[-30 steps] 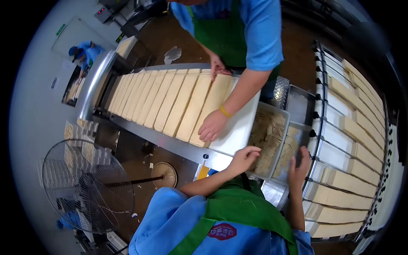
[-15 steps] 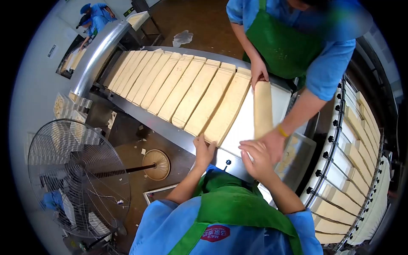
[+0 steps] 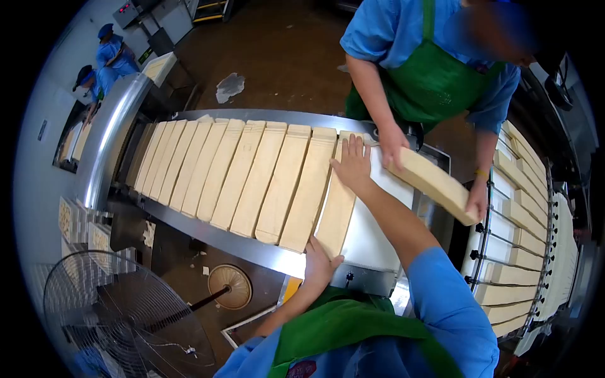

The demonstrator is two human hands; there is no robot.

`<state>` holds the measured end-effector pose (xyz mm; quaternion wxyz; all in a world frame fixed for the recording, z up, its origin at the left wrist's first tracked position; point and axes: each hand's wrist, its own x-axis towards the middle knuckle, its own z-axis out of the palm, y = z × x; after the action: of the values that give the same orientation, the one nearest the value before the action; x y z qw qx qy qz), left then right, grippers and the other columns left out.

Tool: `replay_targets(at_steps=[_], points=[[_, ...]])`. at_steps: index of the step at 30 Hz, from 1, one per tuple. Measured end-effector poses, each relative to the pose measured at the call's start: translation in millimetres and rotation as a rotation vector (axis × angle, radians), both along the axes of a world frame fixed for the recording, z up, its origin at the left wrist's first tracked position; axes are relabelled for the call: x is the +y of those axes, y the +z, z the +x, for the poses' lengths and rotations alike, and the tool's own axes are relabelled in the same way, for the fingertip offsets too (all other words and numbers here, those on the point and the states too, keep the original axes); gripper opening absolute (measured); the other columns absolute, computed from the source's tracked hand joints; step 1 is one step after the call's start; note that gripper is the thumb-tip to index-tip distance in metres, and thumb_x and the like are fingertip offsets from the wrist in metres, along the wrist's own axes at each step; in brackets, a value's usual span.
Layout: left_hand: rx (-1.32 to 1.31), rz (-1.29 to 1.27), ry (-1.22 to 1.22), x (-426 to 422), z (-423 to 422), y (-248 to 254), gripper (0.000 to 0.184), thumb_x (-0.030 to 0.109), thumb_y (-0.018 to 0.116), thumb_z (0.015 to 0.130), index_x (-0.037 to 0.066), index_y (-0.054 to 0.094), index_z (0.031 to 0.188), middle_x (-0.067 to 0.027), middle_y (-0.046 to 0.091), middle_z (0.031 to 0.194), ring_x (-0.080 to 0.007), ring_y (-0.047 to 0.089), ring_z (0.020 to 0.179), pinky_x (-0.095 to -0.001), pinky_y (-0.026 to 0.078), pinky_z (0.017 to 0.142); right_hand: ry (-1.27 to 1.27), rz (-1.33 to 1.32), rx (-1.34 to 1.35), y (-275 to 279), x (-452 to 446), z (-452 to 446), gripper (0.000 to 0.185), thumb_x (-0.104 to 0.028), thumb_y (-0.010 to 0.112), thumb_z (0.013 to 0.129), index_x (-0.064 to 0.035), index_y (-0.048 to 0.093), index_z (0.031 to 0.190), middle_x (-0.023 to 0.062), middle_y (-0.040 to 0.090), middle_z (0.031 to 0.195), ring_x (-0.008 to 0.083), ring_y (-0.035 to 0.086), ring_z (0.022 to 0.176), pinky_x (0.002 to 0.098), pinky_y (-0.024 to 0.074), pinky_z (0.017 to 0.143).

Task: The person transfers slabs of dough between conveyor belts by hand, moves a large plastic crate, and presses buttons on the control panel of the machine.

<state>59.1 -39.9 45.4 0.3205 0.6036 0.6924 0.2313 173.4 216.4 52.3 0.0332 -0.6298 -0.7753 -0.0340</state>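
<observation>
A row of long pale dough slabs lies side by side across the metal-edged conveyor (image 3: 249,252). My right hand (image 3: 354,167) rests with spread fingers on the far end of the rightmost dough slab (image 3: 336,217). At that slab's near end, my left hand (image 3: 320,264) is closed round the end, fingers on one side and thumb on the other. Across the conveyor, a co-worker's two hands hold another dough slab (image 3: 435,183) in the air, tilted down to the right. White belt (image 3: 375,236) shows just right of my slab.
On the right, a second conveyor (image 3: 482,242) with black knobs carries more dough slabs. A standing fan (image 3: 129,315) is at lower left, near its round base (image 3: 230,286). A curved metal cover (image 3: 116,135) spans the conveyor's far left end. Other people stand beyond it.
My right hand has moved from the near edge to the rightmost slab's far end. The co-worker has lifted a slab off the belt and swung it right. The camera view has shifted.
</observation>
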Motion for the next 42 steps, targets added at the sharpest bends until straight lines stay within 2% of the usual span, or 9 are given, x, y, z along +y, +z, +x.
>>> replay_targets(at_steps=[6,12,15,19,27,34,37,40,42], points=[[0.046,-0.052,-0.081,7,-5,3,0.102,0.037,0.080,0.072,-0.019,0.019,0.132,-0.0372,0.041,0.117,-0.0506,0.050,0.104,-0.0466,0.047,0.089,-0.193,-0.223,-0.025,18,26,2,0.071,-0.057,0.040,0.090,-0.0139,0.032,0.146,0.0238,0.027,0.149,0.0375,0.023,0.138,0.0526,0.0090,0.111],[0.068,-0.107,-0.153,13,-1,9,0.098,0.035,0.080,0.069,-0.021,0.027,0.129,-0.0358,0.044,0.114,-0.0483,0.052,0.098,-0.0479,0.047,0.085,-0.469,-0.291,0.151,31,7,44,0.074,-0.051,0.059,0.074,-0.0144,0.040,0.136,0.0175,0.040,0.132,0.0355,0.044,0.117,0.0601,0.0290,0.097],[0.017,-0.088,-0.266,25,4,13,0.091,0.028,0.079,0.069,-0.015,0.028,0.131,-0.0333,0.042,0.118,-0.0475,0.050,0.105,-0.0484,0.044,0.092,-0.700,-0.344,0.270,53,-13,94,0.085,-0.050,0.062,0.074,-0.0131,0.031,0.144,0.0164,0.032,0.140,0.0372,0.041,0.122,0.0617,0.0341,0.096],[0.132,-0.118,-0.419,32,26,21,0.096,0.044,0.074,0.072,-0.013,0.024,0.132,-0.0343,0.037,0.120,-0.0486,0.049,0.105,-0.0480,0.045,0.091,-0.823,-0.337,0.525,65,-42,136,0.083,-0.045,0.068,0.073,-0.0090,0.033,0.140,0.0195,0.021,0.148,0.0417,0.039,0.127,0.0520,0.0413,0.097],[0.040,0.193,-0.211,39,117,29,0.076,0.004,0.070,0.069,-0.009,0.026,0.130,-0.0303,0.029,0.121,-0.0459,0.045,0.099,-0.0472,0.042,0.092,-1.021,0.156,1.046,61,-134,242,0.072,-0.033,0.067,0.073,-0.0050,0.032,0.130,0.0273,0.029,0.136,0.0477,0.045,0.116,0.0495,0.0413,0.097],[-0.171,0.409,-0.514,59,272,95,0.074,-0.003,0.064,0.071,0.003,0.032,0.138,-0.0309,0.020,0.141,-0.0450,0.013,0.133,-0.0465,0.025,0.108,-1.182,0.586,1.048,108,-210,421,0.071,-0.036,0.065,0.076,-0.0040,0.031,0.129,0.0261,0.037,0.123,0.0465,0.052,0.106,0.0518,0.0446,0.090],[-0.201,0.526,-0.602,84,333,96,0.081,0.003,0.072,0.070,0.005,0.032,0.141,-0.0255,0.023,0.142,-0.0403,0.030,0.130,-0.0412,0.027,0.109,-1.274,0.642,1.044,114,-216,494,0.067,-0.043,0.061,0.078,-0.0040,0.036,0.127,0.0250,0.042,0.121,0.0451,0.054,0.104,0.0510,0.0467,0.087],[-0.306,0.556,-0.785,111,378,107,0.076,0.004,0.071,0.075,0.002,0.032,0.140,-0.0254,0.031,0.139,-0.0421,0.032,0.129,-0.0439,0.026,0.109,-1.407,0.384,0.932,105,-221,561,0.064,-0.050,0.050,0.083,-0.0035,0.045,0.126,0.0237,0.048,0.124,0.0412,0.051,0.112,0.0535,0.0401,0.095],[-0.431,0.360,-0.818,134,393,99,0.082,0.001,0.071,0.077,0.005,0.026,0.145,-0.0218,0.042,0.136,-0.0326,0.050,0.118,-0.0385,0.039,0.101,-1.352,0.000,0.522,85,-228,600,0.063,-0.051,0.040,0.087,-0.0028,0.053,0.125,0.0211,0.052,0.129,0.0369,0.045,0.121,0.0558,0.0271,0.103]])
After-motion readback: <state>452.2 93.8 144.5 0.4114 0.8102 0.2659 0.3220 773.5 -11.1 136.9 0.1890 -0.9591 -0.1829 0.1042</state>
